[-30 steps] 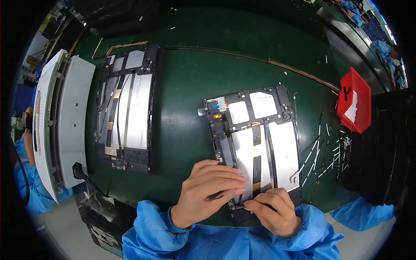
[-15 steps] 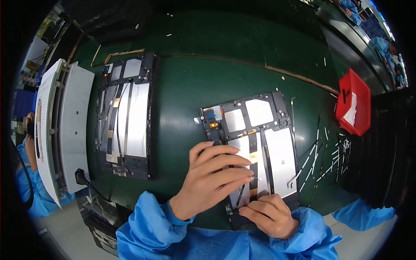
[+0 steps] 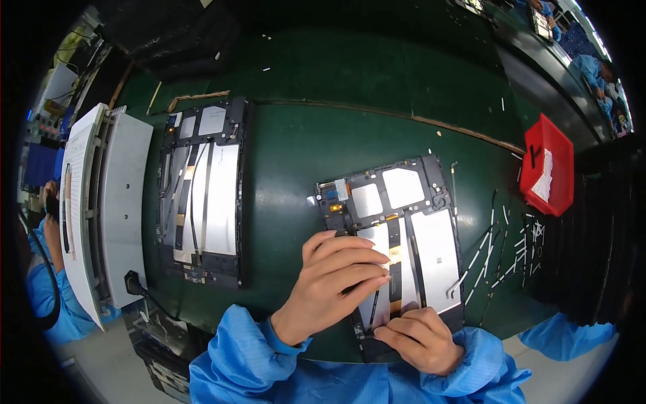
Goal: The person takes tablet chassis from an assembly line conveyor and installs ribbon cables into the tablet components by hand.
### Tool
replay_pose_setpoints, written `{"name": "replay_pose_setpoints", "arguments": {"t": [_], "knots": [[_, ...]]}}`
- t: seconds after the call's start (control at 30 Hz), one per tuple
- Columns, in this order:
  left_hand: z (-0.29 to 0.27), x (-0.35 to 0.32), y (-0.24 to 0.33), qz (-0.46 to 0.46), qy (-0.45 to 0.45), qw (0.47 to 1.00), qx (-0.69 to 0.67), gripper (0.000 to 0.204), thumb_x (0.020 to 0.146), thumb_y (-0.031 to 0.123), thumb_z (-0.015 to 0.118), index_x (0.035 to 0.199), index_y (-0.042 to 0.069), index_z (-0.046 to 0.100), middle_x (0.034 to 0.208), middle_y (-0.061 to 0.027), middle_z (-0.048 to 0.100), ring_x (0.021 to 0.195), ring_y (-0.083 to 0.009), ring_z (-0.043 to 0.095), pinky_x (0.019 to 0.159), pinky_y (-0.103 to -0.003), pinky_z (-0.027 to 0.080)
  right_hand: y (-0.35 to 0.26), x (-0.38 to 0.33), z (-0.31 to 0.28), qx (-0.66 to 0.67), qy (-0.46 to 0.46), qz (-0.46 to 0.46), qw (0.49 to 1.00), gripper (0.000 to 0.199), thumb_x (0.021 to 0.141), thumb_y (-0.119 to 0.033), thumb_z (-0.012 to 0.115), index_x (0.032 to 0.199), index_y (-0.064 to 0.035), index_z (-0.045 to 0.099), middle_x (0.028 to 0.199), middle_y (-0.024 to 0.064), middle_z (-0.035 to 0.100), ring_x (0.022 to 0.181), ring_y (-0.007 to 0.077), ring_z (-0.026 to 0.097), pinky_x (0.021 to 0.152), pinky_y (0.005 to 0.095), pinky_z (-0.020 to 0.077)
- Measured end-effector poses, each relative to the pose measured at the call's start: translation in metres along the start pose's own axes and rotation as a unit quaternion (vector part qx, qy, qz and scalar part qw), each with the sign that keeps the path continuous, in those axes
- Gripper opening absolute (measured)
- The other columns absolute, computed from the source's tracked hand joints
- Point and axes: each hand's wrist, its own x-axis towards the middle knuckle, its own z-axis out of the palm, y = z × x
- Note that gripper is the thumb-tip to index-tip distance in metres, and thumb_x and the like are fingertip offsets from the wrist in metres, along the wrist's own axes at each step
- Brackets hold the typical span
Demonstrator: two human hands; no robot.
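Note:
An opened tablet [image 3: 439, 259], its silver battery plates and black frame showing, lies in front of me at a slight tilt. Over its lower left half is my left hand [image 3: 336, 283], thumb and index tips brought together in a pinch; what they hold, if anything, is too small to make out. My right hand [image 3: 424, 340] is closed at the tablet's lower edge. Its fingertips press together beside the lower end of a thin black cable [image 3: 375, 306], and whatever is between them is hidden. A gold tape patch [image 3: 396, 254] shows beyond my left fingertips.
A second opened tablet [image 3: 222, 195] lies to the left, near a white box-like stand [image 3: 131, 209] with a black plug [image 3: 134, 283]. Loose black-and-white strips [image 3: 481, 256] are scattered on the right, below a red bin [image 3: 562, 165]. Wooden edging [image 3: 464, 135] crosses the green table.
The view has shifted slightly, so the table items appear lower. A small pale sliver at my left fingertips no longer shows. My right hand stays at the tablet's lower edge.

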Motion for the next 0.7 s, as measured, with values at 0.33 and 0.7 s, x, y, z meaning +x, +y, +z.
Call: {"name": "replay_pose_setpoints", "arguments": {"t": [0.33, 0.7], "knots": [[0.000, 0.002, 0.004, -0.015, 0.006, 1.000, 0.004, 0.009, 0.067, 0.014, 0.076, 0.075, 0.011, 0.071, 0.088, 0.0016, 0.068, 0.099, -0.0148, 0.058, 0.096, -0.035, 0.029, 0.001, -0.001, -0.001, 0.005, 0.007, -0.006, 1.000, 0.024, 0.067, -0.007, 0.062, 0.090, -0.0067, 0.066, 0.099, 0.0022, 0.059, 0.083, 0.0164, 0.054, 0.068, 0.0273, 0.0463], [-0.014, -0.013, 0.005, 0.044, -0.092, 0.992, 0.075, 0.036, 0.087, 0.033, 0.057, 0.120, 0.018, 0.058, 0.136, -0.0154, 0.040, 0.130, -0.0320, 0.030, 0.104, -0.044, 0.022, -0.007, 0.006, -0.007, -0.054, -0.046, -0.001, 0.997, 0.020, 0.068, -0.010, 0.065, 0.088, -0.0089, 0.067, 0.118, 0.0018, 0.059, 0.081, 0.0153, 0.050, 0.068, 0.0251, 0.0460]]}}
